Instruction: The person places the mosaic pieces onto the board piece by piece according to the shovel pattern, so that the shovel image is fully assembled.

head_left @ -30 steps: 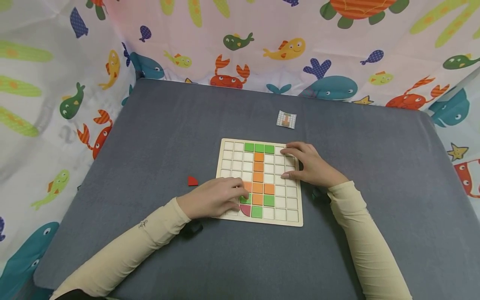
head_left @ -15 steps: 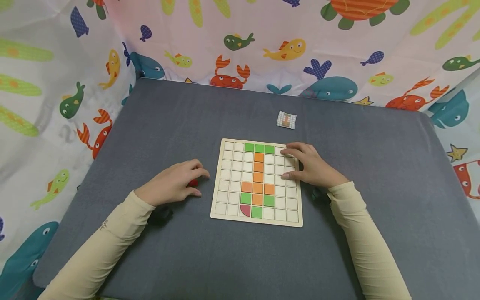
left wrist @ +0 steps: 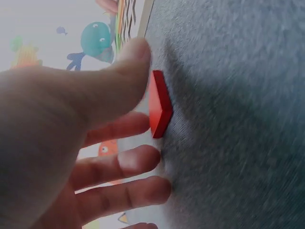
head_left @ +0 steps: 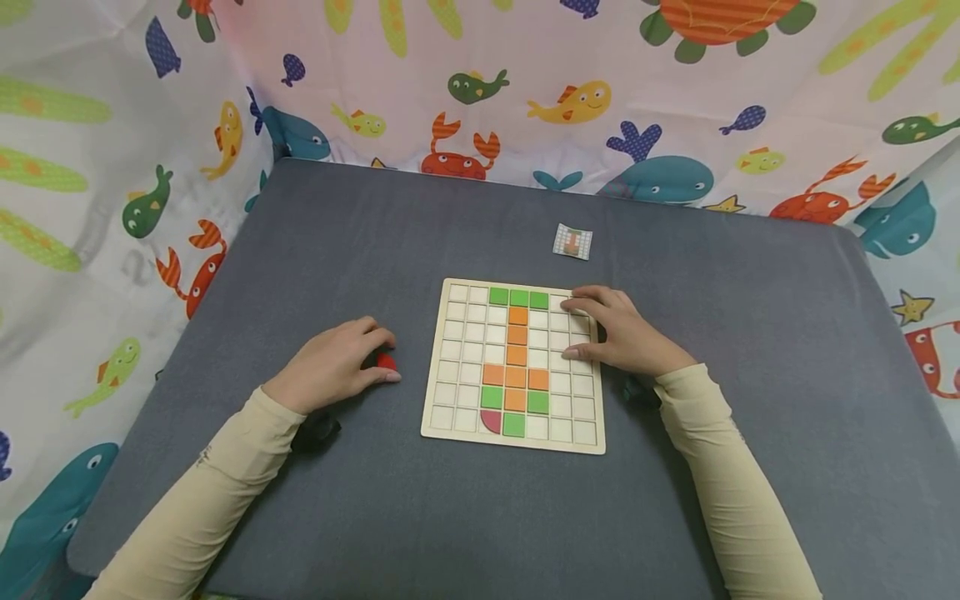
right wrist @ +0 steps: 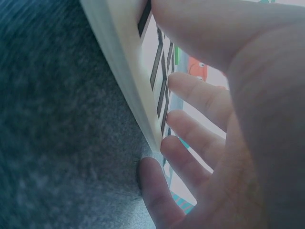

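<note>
A red quarter-round tile lies flat on the grey table, left of the wooden grid board. My left hand is around it, thumb on the near side and fingers on the far side. In the left wrist view the red tile sits by the thumb and a fingertip; a firm pinch is not visible. My right hand rests on the board's right edge, fingers spread over its cells. Set in the board are green square tiles, orange square tiles and a dark pink quarter-round tile.
A small printed card with a coloured grid pattern lies behind the board. The grey table is bordered at the back and sides by a cloth printed with sea animals.
My left hand has left the board's lower left and moved left to the red tile, its thumb and fingers drawing closer round it. The right hand has stayed put.
</note>
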`<state>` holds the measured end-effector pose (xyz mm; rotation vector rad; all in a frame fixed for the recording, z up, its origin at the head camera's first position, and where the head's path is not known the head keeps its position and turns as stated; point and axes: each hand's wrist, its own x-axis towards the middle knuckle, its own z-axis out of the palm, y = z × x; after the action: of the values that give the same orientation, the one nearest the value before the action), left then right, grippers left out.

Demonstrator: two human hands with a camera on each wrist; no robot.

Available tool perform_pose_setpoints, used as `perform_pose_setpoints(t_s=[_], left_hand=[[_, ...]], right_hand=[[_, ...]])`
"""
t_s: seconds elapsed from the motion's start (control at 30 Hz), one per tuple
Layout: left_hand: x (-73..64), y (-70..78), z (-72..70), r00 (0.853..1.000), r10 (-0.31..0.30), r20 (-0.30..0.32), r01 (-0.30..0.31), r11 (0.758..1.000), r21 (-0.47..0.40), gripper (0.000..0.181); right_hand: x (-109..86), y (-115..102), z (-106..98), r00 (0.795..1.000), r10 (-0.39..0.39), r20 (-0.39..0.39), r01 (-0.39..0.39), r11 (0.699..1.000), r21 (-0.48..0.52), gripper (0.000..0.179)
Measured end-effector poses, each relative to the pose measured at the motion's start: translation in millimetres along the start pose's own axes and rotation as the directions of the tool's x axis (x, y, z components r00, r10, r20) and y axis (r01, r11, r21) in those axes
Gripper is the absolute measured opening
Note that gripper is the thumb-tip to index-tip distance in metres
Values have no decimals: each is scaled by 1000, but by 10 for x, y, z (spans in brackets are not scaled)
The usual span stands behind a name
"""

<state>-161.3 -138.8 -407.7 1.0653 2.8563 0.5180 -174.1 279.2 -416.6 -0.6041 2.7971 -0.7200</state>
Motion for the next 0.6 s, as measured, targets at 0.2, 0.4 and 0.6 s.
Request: perform_pose_setpoints(t_s=[0.2, 0.4, 0.6], left_hand=[[5, 60, 60, 999, -45, -1, 45, 999, -17, 40], [16, 83, 98, 1000, -23, -4, 22, 998, -58, 31], [43, 84, 112, 1000, -1, 0, 1, 995, -101, 28]], right_hand=[[-1, -8, 5, 1000, 14, 2, -14, 1000, -1, 72], [-6, -4, 7, 1000, 10, 0, -10, 1000, -6, 73], [-2, -2, 10, 1000, 9, 1, -9, 1000, -13, 73]])
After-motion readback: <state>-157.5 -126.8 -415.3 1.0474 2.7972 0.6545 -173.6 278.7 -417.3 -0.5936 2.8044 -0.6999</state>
